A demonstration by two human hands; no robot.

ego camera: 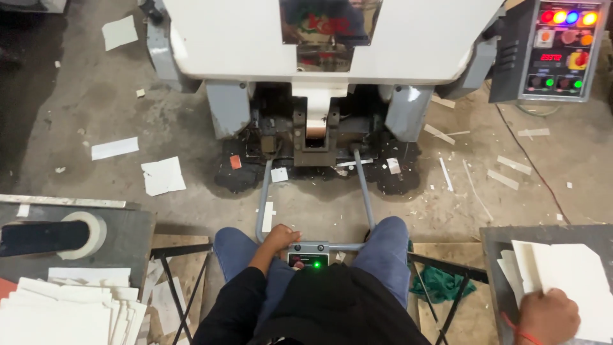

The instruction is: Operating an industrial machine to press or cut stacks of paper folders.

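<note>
White card sheets [565, 281] lie under the right hand [547, 317].

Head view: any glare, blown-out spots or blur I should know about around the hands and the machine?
Head view: the control panel lamps bloom with colour; the shiny plate on the white machine mirrors the room; the green light by the left hand flares; white sheets under the right hand look nearly blown out; edges bend slightly; focus stays sharp.
</note>
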